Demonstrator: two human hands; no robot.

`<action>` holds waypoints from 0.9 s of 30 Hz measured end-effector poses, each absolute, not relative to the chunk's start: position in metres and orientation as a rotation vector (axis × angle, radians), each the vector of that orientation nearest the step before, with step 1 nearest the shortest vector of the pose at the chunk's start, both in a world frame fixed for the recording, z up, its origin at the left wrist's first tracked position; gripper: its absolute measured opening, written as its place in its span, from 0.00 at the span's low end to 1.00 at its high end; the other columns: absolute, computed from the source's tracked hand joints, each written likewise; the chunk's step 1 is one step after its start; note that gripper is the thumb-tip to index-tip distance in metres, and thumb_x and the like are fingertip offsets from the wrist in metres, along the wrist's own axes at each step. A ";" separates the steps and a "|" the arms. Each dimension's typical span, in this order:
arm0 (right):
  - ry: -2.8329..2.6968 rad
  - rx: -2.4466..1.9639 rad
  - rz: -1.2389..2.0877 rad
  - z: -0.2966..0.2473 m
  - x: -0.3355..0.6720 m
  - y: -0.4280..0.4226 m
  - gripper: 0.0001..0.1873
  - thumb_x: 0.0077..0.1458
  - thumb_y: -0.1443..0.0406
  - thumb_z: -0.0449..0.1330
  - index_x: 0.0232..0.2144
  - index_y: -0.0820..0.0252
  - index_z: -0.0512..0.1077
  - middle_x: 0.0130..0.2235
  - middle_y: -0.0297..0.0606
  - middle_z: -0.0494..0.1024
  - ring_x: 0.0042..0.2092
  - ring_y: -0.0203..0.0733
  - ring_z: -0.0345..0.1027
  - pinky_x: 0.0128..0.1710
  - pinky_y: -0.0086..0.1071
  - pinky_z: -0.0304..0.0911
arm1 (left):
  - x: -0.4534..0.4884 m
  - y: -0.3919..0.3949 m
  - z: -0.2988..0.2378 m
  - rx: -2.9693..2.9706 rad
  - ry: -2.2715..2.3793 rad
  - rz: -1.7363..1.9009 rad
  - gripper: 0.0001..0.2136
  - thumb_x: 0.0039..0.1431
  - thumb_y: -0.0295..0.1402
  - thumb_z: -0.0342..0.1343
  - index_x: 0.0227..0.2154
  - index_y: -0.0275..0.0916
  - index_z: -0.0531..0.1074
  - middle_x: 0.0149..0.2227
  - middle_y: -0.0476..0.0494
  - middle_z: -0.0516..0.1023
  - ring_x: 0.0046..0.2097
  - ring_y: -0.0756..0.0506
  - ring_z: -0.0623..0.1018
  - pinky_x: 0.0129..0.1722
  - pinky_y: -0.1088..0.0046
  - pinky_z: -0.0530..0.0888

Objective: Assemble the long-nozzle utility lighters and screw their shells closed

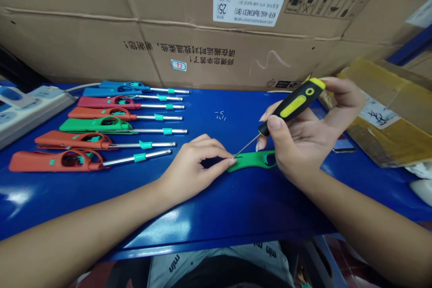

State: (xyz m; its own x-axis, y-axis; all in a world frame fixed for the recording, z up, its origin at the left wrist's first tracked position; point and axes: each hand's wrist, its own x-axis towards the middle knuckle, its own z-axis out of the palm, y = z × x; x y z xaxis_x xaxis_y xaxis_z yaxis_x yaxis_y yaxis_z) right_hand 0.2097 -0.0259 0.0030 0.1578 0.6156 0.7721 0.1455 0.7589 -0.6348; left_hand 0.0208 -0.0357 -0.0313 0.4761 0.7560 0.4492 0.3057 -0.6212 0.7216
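My right hand [300, 130] is wrapped round the handle of a black and yellow screwdriver [293, 105], which slants down to the left. Its thin shaft reaches the fingertips of my left hand [199, 159]. Thumb and forefinger of that left hand are pinched together at the screwdriver's tip; whatever is between them is too small to make out. Just beside and under the tip lies a green gas lighter [253, 160] with a teal trigger. Its left end touches or nearly touches my left fingertips, and its right end is hidden behind my right hand.
Several long-nosed gas lighters [57, 161] in orange, green, red and blue lie in a row at left. Tiny pale screws [221, 117] are scattered mid-table. A power strip [30, 110], a taped carton [388, 112] and a big cardboard box [189, 45] border the blue table [216, 216].
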 end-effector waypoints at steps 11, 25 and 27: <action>-1.364 -0.571 0.500 0.005 0.213 -0.022 0.24 0.59 0.70 0.66 0.49 0.45 0.59 0.32 0.26 0.76 0.28 0.35 0.76 0.14 0.23 0.67 | 0.020 -0.032 -0.032 2.136 0.885 1.132 0.02 0.62 0.29 0.64 0.35 0.38 0.81 0.35 0.47 0.84 0.38 0.48 0.78 0.42 0.70 0.73; -1.372 -0.573 0.474 -0.002 0.218 -0.017 0.19 0.62 0.66 0.63 0.49 0.41 0.60 0.36 0.28 0.75 0.26 0.33 0.72 0.13 0.24 0.65 | 0.020 -0.033 -0.031 2.153 0.884 1.174 0.02 0.62 0.29 0.64 0.35 0.38 0.82 0.34 0.47 0.83 0.37 0.49 0.78 0.41 0.71 0.74; -1.346 -0.580 0.503 -0.002 0.218 -0.016 0.19 0.62 0.66 0.63 0.49 0.42 0.60 0.36 0.27 0.76 0.24 0.32 0.70 0.13 0.25 0.65 | 0.021 -0.033 -0.030 2.159 0.876 1.183 0.02 0.62 0.28 0.64 0.35 0.37 0.82 0.34 0.47 0.83 0.37 0.49 0.78 0.41 0.71 0.74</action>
State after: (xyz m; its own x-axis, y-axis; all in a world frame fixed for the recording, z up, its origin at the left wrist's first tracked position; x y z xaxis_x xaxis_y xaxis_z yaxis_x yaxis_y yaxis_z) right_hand 0.2175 -0.0162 -0.0020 0.1584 0.6431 0.7492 -0.0066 0.7595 -0.6505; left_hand 0.0205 -0.0334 -0.0302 0.4087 0.7445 0.5280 0.2884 -0.6542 0.6992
